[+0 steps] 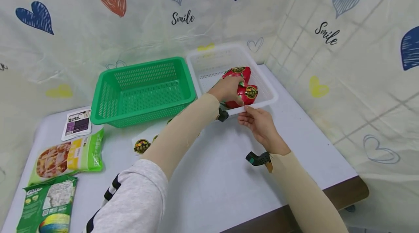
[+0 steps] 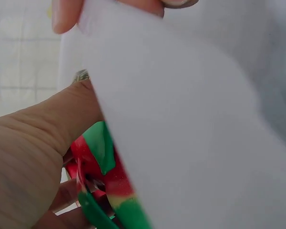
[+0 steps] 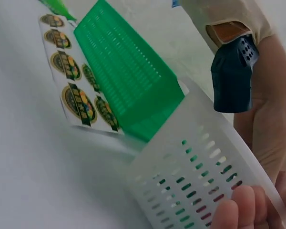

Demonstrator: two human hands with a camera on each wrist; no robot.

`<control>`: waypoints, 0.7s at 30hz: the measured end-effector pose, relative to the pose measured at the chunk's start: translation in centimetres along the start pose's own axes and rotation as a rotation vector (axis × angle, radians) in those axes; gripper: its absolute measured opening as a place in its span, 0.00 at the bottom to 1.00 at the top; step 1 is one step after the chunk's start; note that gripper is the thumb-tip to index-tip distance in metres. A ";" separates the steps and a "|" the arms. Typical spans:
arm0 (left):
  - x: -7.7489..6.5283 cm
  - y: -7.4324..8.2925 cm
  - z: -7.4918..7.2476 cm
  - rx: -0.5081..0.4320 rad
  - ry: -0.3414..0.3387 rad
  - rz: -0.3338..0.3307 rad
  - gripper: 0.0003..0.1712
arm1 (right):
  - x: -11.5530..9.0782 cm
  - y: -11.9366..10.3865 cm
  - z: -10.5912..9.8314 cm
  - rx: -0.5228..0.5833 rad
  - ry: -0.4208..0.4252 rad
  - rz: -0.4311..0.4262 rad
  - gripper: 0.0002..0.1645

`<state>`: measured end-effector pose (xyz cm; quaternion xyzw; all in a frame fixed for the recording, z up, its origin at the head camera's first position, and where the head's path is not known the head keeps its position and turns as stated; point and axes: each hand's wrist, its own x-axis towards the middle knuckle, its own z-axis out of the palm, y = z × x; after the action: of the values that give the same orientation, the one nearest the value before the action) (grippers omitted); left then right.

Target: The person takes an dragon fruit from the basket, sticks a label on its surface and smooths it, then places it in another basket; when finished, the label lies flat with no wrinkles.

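Observation:
Inside the white basket (image 1: 203,80), red dragon fruits with green scales and round black-gold stickers lie toward the near right side. My left hand (image 1: 228,89) reaches over the near rim and grips the nearer dragon fruit (image 1: 249,94), thumb on one side and fingers on the other. Behind it lies another dragon fruit (image 1: 246,73). In the left wrist view, the basket wall (image 2: 171,124) covers part of the held dragon fruit (image 2: 88,148). My right hand (image 1: 260,124) pinches the basket's near rim, with curled fingers (image 3: 245,205) outside the slotted wall.
Left of the white basket stands a green basket (image 1: 144,116). A sticker sheet (image 3: 62,86) lies in front of it, partly under my left forearm. Farther left are a purple-white packet (image 1: 77,124), a green-yellow food bag (image 1: 70,156) and a green bag (image 1: 49,204).

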<state>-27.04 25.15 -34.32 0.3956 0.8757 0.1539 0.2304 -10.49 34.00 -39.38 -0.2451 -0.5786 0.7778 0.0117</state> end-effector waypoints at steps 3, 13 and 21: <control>-0.1 0.0 0.0 -0.007 -0.012 -0.014 0.53 | 0.4 0.1 0.3 0.073 0.015 0.002 0.12; -0.2 -0.8 -0.7 -0.047 -0.137 -0.032 0.56 | 1.3 0.4 1.0 0.272 0.079 0.027 0.13; -1.5 -2.6 -0.9 -0.118 -0.114 0.071 0.48 | 1.3 0.4 -1.1 0.401 0.129 0.015 0.17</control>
<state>-28.28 22.32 -34.27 0.4203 0.8358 0.1906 0.2974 -11.09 35.21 -40.41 -0.2913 -0.4082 0.8603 0.0915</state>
